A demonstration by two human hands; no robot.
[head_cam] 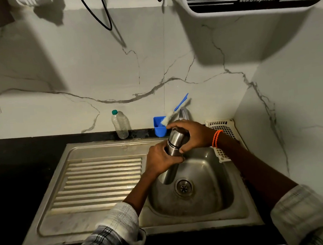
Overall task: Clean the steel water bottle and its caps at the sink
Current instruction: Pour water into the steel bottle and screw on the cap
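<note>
Head view: you hold the steel water bottle [172, 150] tilted over the sink basin [208, 195], its base low near the drain [183, 187], its top up toward the tap [183, 114].

Left hand [160, 160]: fingers curled round the mid-body of the bottle, gripping it.

Right hand [190, 134]: fingers curled over the upper end, covering the cap [176, 137]. Judged step: unscrewing the cap. Whether it is already loose cannot be told; your fingers hide the top.

No water seen running from the tap. No separate cap seen in the basin or on the drainboard [100, 183].

Nearby: brush [172, 115] with a blue handle standing in a blue holder [159, 129] at the back of the counter, just behind your right hand. Clear plastic bottle [119, 125] left of the holder. White perforated tray [226, 127] at the right rim of the sink, behind your right wrist.

Risks from here, as judgement:
- Smooth steel held only at the middle. If the cap sticks and you twist harder, the body may turn in your left hand or slip down into the basin.
- A cap freed suddenly could drop and roll toward the drain.
- The bottle leans. Any liquid left inside may spill once the cap comes off; keep the mouth over the basin.
- Your right hand sits close to the brush. A wide turn could knock it out of the holder.
</note>
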